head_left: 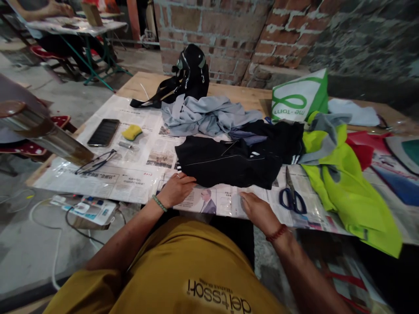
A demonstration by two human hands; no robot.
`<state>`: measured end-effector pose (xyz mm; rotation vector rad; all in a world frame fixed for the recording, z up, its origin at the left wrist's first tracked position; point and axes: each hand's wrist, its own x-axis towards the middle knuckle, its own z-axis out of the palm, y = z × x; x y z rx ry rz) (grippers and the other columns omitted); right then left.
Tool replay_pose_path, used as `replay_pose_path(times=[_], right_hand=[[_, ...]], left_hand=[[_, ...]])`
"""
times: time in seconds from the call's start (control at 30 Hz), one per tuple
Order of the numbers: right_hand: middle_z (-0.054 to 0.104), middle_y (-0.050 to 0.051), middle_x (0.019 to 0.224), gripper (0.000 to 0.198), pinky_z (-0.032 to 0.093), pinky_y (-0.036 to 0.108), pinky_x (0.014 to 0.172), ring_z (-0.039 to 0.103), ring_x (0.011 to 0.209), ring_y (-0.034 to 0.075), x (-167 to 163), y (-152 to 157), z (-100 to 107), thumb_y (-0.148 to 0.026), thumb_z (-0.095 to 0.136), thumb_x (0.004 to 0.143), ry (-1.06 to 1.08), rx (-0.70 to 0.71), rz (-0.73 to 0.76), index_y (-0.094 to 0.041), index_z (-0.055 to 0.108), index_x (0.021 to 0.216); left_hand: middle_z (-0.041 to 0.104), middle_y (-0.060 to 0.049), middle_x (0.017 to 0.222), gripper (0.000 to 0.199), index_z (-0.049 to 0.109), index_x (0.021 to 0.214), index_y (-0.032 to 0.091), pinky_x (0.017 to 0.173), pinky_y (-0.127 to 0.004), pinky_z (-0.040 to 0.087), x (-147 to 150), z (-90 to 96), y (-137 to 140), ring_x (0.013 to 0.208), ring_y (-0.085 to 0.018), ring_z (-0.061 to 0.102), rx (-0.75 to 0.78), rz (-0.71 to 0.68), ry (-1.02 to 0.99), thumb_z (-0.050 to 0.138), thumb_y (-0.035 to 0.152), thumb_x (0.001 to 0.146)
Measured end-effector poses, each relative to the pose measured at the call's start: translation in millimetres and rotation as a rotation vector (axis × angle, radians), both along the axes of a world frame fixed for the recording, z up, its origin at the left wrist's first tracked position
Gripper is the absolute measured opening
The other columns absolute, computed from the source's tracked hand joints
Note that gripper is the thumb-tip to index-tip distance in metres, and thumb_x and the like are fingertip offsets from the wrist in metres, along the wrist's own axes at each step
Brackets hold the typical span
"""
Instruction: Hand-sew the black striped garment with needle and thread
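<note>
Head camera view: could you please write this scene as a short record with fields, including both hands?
Left hand: fingers at the near left edge of the black garment; firmness of grip unclear
Right hand: near the table's front edge, apart from the garment; anything small in its fingertips cannot be made out
Surface: newspaper spread over the table
Tool: scissors, dark blue handles toward the person
Right side: neon yellow garment
Left side: phone, yellow sponge
Behind: grey cloth, black bag
</note>
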<state>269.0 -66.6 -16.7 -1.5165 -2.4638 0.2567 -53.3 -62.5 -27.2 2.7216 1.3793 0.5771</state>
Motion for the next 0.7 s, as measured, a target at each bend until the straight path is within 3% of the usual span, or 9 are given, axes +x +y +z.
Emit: replay_pose_path(times=[0.1, 0.17, 0.3, 0.43, 0.6, 0.7], right_hand=[[0.064, 0.010, 0.085, 0.024, 0.047, 0.031, 0.068, 0.061, 0.075, 0.020, 0.8, 6.1, 5.7, -0.018, 0.041, 0.083, -0.043, -0.004, -0.060, -0.016, 0.064, 0.087], [0.062, 0.007, 0.081, 0.021, 0.046, 0.029, 0.065, 0.059, 0.071, 0.018, 1.0, 9.2, 14.2, -0.024, 0.045, 0.084, 0.063, -0.008, -0.100, -0.018, 0.065, 0.081], [0.058, 0.002, 0.071, 0.021, 0.043, 0.025, 0.059, 0.054, 0.063, 0.013, -10.4, 10.9, 27.9, -0.036, 0.054, 0.082, 0.499, 0.001, -0.270, -0.020, 0.064, 0.075], [0.054, -0.002, 0.064, 0.019, 0.042, 0.024, 0.056, 0.050, 0.058, 0.011, -42.8, 12.0, 28.0, -0.037, 0.063, 0.077, 0.956, 0.018, -0.394, -0.019, 0.063, 0.075], [0.052, -0.005, 0.057, 0.014, 0.042, 0.024, 0.054, 0.049, 0.050, 0.008, -79.5, 24.5, 34.9, -0.029, 0.067, 0.072, 1.470, 0.009, -0.344, -0.018, 0.058, 0.074], [0.056, -0.004, 0.062, 0.017, 0.043, 0.024, 0.053, 0.053, 0.051, 0.008, -92.6, 33.4, 43.7, -0.028, 0.069, 0.071, 1.675, -0.074, -0.281, -0.019, 0.056, 0.075]], left_hand=[[0.066, -0.007, 0.107, 0.028, 0.070, 0.097, 0.022, 0.083, -0.039, 0.042, 1.3, 1.6, -0.2, 0.094, -0.021, 0.054, 0.018, -0.009, 0.020, 0.043, 0.023, 0.090], [0.067, -0.007, 0.105, 0.027, 0.070, 0.097, 0.022, 0.082, -0.038, 0.042, 1.6, 1.5, 0.0, 0.093, -0.020, 0.054, 0.025, -0.003, 0.004, 0.044, 0.023, 0.089], [0.067, -0.007, 0.102, 0.026, 0.071, 0.096, 0.021, 0.083, -0.038, 0.042, 1.3, -0.2, 1.2, 0.093, -0.020, 0.054, 0.031, 0.004, -0.036, 0.046, 0.024, 0.089], [0.067, -0.007, 0.100, 0.027, 0.071, 0.093, 0.022, 0.082, -0.037, 0.042, 1.9, 1.8, 1.3, 0.092, -0.019, 0.054, 0.028, 0.007, -0.047, 0.045, 0.025, 0.089], [0.068, -0.007, 0.101, 0.025, 0.071, 0.092, 0.022, 0.080, -0.037, 0.041, 3.4, 6.7, -0.1, 0.092, -0.020, 0.053, 0.014, 0.016, -0.021, 0.047, 0.025, 0.089], [0.067, -0.006, 0.102, 0.024, 0.070, 0.094, 0.023, 0.080, -0.038, 0.041, 3.2, 5.5, 0.9, 0.093, -0.020, 0.053, 0.017, 0.017, 0.000, 0.047, 0.024, 0.087]])
